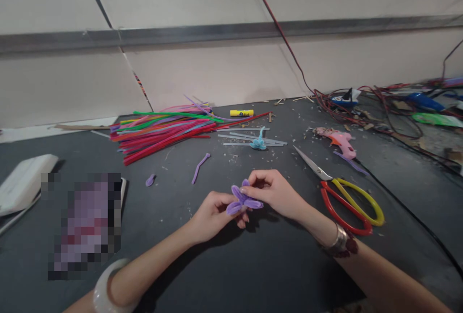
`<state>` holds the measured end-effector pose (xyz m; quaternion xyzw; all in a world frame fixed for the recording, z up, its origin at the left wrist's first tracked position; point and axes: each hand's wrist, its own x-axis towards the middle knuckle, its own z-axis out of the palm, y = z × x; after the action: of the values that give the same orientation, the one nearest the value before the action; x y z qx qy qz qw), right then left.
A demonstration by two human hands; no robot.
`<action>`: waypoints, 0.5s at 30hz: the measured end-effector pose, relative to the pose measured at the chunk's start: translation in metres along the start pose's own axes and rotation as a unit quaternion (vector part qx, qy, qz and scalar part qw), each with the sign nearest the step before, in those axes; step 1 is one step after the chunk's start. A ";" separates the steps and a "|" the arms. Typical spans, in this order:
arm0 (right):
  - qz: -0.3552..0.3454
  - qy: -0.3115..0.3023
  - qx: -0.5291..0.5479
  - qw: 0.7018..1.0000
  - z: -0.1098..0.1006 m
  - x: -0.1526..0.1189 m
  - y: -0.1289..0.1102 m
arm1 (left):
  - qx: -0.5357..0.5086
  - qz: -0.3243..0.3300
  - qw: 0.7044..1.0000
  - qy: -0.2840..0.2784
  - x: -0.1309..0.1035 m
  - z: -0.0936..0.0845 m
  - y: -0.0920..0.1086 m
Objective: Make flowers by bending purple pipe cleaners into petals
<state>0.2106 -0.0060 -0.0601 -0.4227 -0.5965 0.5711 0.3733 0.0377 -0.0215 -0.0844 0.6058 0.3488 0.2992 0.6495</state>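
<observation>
Between my two hands is a purple pipe-cleaner flower [236, 207] with several looped petals. My left hand [213, 216] grips it from the left, its fingertips partly hidden under the petals. From the right, my right hand [273, 192] pinches an upper petal between thumb and finger. On the dark table beyond lie a short purple pipe-cleaner piece [200, 168] and a small purple loop [150, 180]. A light-blue pipe-cleaner flower [258, 143] with a curled stem rests on several translucent glue sticks [235, 144].
Scissors [327, 178] with red and yellow handles lie right of my right hand, near a pink glue gun [340, 142]. Colourful pipe cleaners [162, 134] and a yellow tube [241, 113] lie by the wall. A blurred phone-like object [87, 221] and white box [27, 180] are left.
</observation>
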 end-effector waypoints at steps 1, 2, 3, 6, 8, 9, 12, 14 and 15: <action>0.001 -0.008 -0.005 1.000 -0.001 0.000 -0.001 | -0.005 -0.005 1.000 -0.010 0.000 0.000 0.000; 0.000 -0.016 -0.007 1.000 -0.003 0.001 -0.002 | -0.016 -0.011 1.000 -0.022 -0.001 0.000 0.000; -0.003 -0.027 -0.004 1.000 -0.005 0.001 -0.002 | -0.030 -0.021 0.999 -0.037 -0.001 0.000 0.000; -0.006 -0.076 0.020 0.997 -0.009 0.001 -0.002 | -0.075 -0.053 0.993 -0.081 -0.002 0.000 -0.001; 0.003 -0.112 0.024 0.993 -0.009 0.001 0.000 | -0.091 -0.063 0.989 -0.099 -0.002 0.000 -0.002; 0.007 -0.122 0.021 0.992 -0.008 0.000 0.000 | -0.096 -0.064 0.988 -0.102 -0.002 0.000 -0.002; 0.016 -0.126 0.012 0.992 -0.006 -0.001 0.001 | -0.104 -0.066 0.987 -0.104 -0.002 0.001 -0.002; 0.021 -0.130 0.007 0.991 -0.005 -0.001 0.001 | -0.102 -0.073 0.986 -0.106 -0.002 0.001 -0.001; 0.021 -0.135 0.004 0.991 -0.005 -0.001 0.001 | -0.100 -0.074 0.986 -0.107 -0.002 0.001 -0.001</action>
<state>0.2152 -0.0052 -0.0606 -0.3528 -0.6298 0.6332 0.2791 0.0376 -0.0240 -0.0853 0.5386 0.2900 0.2172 0.7607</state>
